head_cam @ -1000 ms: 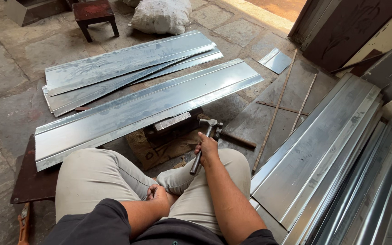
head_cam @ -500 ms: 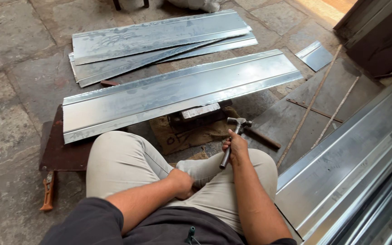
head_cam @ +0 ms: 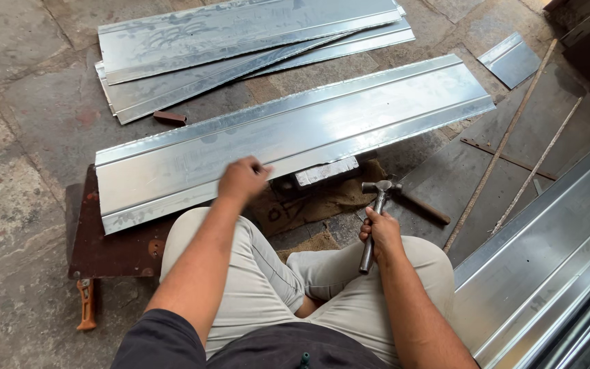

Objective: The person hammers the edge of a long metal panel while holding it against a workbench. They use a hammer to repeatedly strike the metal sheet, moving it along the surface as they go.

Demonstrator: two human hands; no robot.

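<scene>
A long folded sheet-metal panel (head_cam: 322, 126) lies across the floor in front of my knees. My left hand (head_cam: 242, 179) reaches out with curled fingers to the near edge of this panel, touching or just above it. My right hand (head_cam: 378, 231) is closed around the handle of a steel hammer (head_cam: 375, 212), whose head points up near a small metal block (head_cam: 325, 171) under the panel. I sit on the floor with my knees bent.
Several more metal panels (head_cam: 240, 41) are stacked at the back. Profiled sheets (head_cam: 548, 253) lie at the right, with two thin rods (head_cam: 507, 137) and a small sheet offcut (head_cam: 511, 60). A dark rusty plate (head_cam: 107, 249) and an orange-handled tool (head_cam: 87, 305) are at my left.
My left hand has left my lap and reached forward to the panel's near edge. My right hand keeps the hammer upright. The view has tilted closer to the panel.
</scene>
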